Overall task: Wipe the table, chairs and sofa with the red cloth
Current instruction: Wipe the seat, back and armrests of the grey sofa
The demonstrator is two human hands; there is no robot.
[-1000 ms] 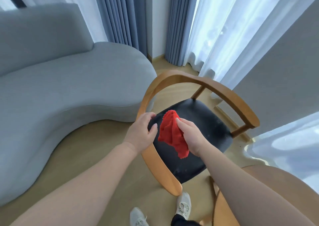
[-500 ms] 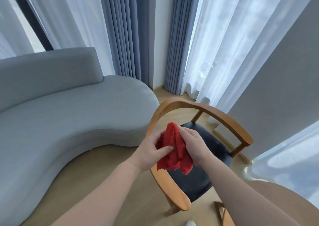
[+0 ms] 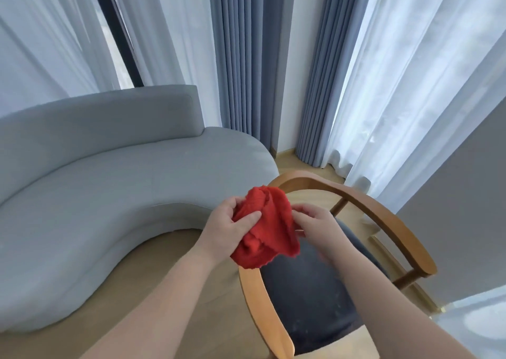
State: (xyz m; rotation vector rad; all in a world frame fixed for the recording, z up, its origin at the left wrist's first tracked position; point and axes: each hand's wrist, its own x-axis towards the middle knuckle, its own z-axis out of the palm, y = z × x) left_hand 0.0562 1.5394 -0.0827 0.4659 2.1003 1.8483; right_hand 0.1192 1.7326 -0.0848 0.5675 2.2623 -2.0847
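Daylit sheer white curtains (image 3: pixel 410 84) and blue-grey drapes (image 3: pixel 246 57) hang above a pale wooden floor (image 3: pixel 147 265).

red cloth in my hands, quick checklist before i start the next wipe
1. Grip on the red cloth: ok, the left hand grips it and the right hand pinches its edge.
2. Cloth spread into a flat pad: not ok, it is bunched.
3. Cloth against a surface: not ok, it looks held up in front of the chair.
4. Dark seat clean: cannot tell, faint pale specks, blurred.
5. View of the sofa: ok, it lies left of the chair.
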